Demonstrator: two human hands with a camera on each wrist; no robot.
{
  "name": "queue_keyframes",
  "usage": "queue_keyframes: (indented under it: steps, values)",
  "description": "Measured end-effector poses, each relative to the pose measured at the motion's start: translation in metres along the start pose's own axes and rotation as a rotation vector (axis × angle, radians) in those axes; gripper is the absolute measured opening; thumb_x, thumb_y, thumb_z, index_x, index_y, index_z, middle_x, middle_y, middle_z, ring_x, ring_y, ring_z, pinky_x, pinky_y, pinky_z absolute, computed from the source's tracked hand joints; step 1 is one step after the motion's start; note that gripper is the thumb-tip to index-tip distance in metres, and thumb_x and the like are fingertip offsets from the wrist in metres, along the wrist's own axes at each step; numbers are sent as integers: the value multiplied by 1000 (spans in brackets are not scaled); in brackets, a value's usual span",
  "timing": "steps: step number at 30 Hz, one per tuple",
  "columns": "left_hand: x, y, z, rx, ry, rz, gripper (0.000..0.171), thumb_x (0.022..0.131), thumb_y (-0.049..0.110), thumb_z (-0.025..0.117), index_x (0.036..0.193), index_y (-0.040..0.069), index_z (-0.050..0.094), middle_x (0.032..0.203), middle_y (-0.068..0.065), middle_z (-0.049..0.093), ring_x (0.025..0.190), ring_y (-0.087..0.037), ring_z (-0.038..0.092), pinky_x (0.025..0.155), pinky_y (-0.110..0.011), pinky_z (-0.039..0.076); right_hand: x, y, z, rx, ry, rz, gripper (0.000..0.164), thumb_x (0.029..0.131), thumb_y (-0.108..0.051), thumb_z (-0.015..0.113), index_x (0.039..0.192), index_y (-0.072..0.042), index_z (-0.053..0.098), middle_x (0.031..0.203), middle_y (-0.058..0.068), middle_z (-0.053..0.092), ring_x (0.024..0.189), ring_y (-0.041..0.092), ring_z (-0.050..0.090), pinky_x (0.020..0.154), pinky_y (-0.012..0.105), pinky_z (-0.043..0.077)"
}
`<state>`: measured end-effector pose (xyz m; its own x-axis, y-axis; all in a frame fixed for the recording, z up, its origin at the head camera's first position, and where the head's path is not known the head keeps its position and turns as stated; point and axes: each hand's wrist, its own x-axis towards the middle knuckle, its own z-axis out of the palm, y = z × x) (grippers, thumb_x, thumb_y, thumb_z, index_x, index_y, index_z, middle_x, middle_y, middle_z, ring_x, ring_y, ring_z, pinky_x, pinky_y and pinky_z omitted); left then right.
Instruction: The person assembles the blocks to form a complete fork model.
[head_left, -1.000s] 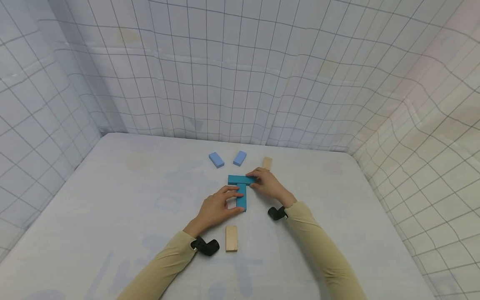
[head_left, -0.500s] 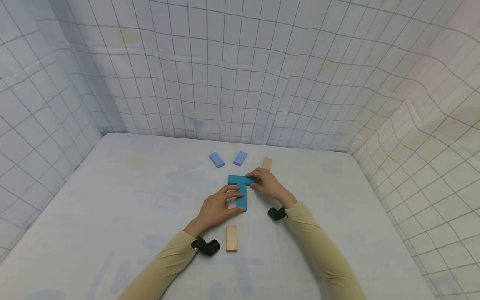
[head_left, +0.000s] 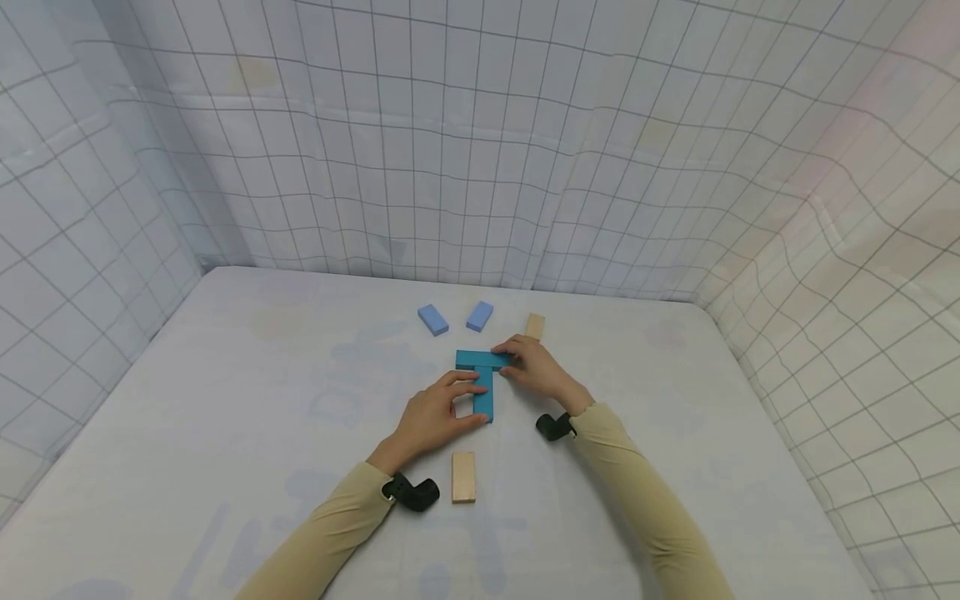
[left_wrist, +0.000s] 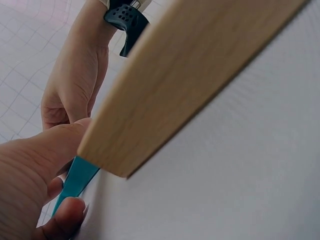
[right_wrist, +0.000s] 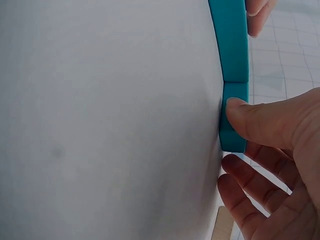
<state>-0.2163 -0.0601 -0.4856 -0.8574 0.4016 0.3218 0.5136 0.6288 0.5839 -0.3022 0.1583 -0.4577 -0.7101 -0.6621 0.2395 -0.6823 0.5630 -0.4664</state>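
Two teal blocks lie flat on the white table in a T shape in the head view. The crosswise block is at the far side, and the lengthwise block meets its near side around the middle. My left hand holds the lengthwise block, thumb at its near end and fingers toward its far end. With thumb and fingers my right hand pinches the right end of the crosswise block, covering that end. In the right wrist view the thumb presses the block's side; the two blocks touch there.
A plain wooden block lies nearer the person, beside the left wrist. Another wooden block sits behind the right hand, partly covered. Two light-blue blocks lie farther back. Grid-patterned curtains enclose the table's back and sides.
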Motion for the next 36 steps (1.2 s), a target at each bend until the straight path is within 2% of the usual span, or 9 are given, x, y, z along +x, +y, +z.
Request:
queue_keyframes:
  steps: [7, 13, 20, 26, 36]
  values:
    - [1, 1, -3, -7, -32, -5, 44, 83, 41, 73, 120, 19, 67, 134, 0, 51, 73, -9, 59, 57, -25, 46, -1, 2, 1, 9, 8, 0, 33, 86, -1, 69, 118, 3, 62, 109, 14, 61, 97, 26, 58, 84, 35, 48]
    - [3, 2, -4, -14, -58, -18, 39, 87, 40, 69, 119, 18, 68, 131, -1, 53, 72, -10, 59, 58, -26, 47, -3, 3, 1, 18, 0, 2, 33, 85, -2, 70, 117, 2, 62, 109, 13, 61, 97, 25, 58, 84, 34, 48]
    - [5, 5, -6, 26, -70, -24, 37, 86, 40, 69, 117, 21, 67, 130, -2, 53, 99, -22, 62, 74, -45, 51, -1, 3, 0, -5, 5, -19, 32, 86, -3, 69, 117, 2, 63, 109, 13, 62, 97, 25, 58, 85, 36, 47]
    - [7, 5, -9, 30, -95, -18, 36, 87, 39, 68, 118, 22, 66, 125, 0, 53, 95, -21, 62, 69, -41, 52, 0, 3, 0, -16, 1, -14, 32, 87, -5, 69, 118, 1, 63, 110, 13, 62, 98, 25, 58, 85, 36, 47]
    - [9, 0, -10, 28, -115, -16, 34, 88, 41, 67, 117, 24, 68, 127, 1, 53, 95, -22, 62, 70, -41, 51, -1, 4, 0, -23, -10, 5, 33, 88, -6, 68, 120, 0, 62, 113, 12, 62, 101, 24, 57, 88, 36, 45]
